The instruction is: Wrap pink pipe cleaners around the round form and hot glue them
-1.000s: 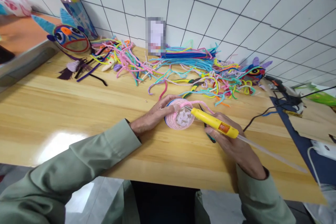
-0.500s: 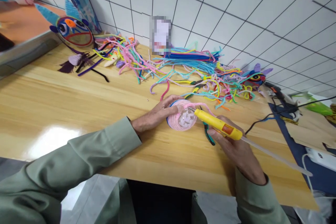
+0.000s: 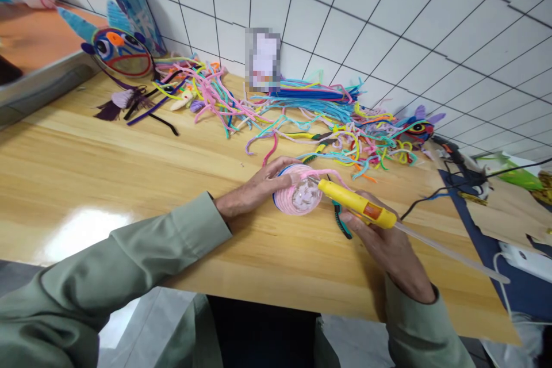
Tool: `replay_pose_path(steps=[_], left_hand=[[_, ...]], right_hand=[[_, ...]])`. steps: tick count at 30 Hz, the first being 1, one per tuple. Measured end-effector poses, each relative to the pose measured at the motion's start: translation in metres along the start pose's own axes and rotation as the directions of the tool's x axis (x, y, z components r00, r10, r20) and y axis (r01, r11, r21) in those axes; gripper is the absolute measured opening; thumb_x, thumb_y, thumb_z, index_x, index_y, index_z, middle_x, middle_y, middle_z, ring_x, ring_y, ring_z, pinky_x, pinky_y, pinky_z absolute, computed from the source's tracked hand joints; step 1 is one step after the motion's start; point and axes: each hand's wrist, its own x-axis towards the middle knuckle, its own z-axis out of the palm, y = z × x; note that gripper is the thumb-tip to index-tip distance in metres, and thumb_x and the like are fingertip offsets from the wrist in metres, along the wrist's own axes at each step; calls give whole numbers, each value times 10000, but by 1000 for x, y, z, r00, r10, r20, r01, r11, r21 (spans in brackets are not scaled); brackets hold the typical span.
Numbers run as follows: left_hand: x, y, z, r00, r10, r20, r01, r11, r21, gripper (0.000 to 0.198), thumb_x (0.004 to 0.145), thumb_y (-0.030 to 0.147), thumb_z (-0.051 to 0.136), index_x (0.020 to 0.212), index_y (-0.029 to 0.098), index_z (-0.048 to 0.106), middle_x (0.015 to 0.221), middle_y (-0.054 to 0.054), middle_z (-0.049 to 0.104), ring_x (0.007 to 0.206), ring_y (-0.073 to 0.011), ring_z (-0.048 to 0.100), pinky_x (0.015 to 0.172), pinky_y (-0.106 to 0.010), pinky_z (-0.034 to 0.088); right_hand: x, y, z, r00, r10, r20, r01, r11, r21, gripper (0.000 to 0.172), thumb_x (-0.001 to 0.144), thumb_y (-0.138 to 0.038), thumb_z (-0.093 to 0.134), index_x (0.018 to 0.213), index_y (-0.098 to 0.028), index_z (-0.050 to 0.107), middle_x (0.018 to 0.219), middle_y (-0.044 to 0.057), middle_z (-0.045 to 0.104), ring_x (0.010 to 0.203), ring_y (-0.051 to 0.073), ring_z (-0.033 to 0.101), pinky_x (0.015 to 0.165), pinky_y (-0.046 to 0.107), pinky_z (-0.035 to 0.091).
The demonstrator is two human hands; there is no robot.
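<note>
My left hand (image 3: 263,187) is closed around a rounded craft piece (image 3: 287,201) wound with pink pipe cleaner, with a blue edge on its left side. A bare, pale, clear-looking patch shows at its right end. The loose tail of the pink pipe cleaner (image 3: 330,173) runs off to the right. In my right hand (image 3: 383,236) is a yellow hot glue gun (image 3: 357,202), its nozzle at the bare patch; I cannot tell whether it touches. A clear glue stick (image 3: 452,253) sticks out of its back. Pliers with dark green handles (image 3: 342,221) lie beneath.
Heaps of coloured pipe cleaners (image 3: 224,98) and yellow-black pliers (image 3: 317,146) lie toward the tiled wall. A decorated face craft (image 3: 123,54) and a can (image 3: 133,8) stand far left, another face craft (image 3: 416,129) at right. A black cable (image 3: 425,196) and power strip (image 3: 524,259) are at right.
Almost nothing differs. Both hands, the pink-wound piece and the glue gun keep their places, with only a very slight shift of the view.
</note>
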Motion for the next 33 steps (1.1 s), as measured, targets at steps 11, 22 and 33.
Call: replay_pose_path(steps=[11,22,33], left_hand=[[-2,0,2,1000,-22,-3,22,999,-26,567,926,536,843,1370,203,728,1458,-131,717,1404,-367,625,1175,-480,494],[0,1,0,1000,18,19,-19,1000,7,579,908,576,848,1335,198,746,1436,-137,725,1386,-363,636,1166,-474,501],[-2,-2,0,1000,12,-7,-12,1000,-6,535,923,513,853,1353,212,750,1455,-123,726,1418,-364,613,1185,-477,489]], right_hand=[[-2,1,1,999,30,-15,-30,1000,-3,199,1033,-473,725,1001,-277,713,912,19,720,846,229,674,814,371,598],[-4,6,-1,999,40,-6,-40,999,19,196,1036,-474,725,1009,-281,705,873,7,707,771,217,647,748,360,588],[-6,7,-1,997,53,-58,-51,998,39,238,1004,-520,753,1093,-301,729,856,13,720,815,249,674,726,381,609]])
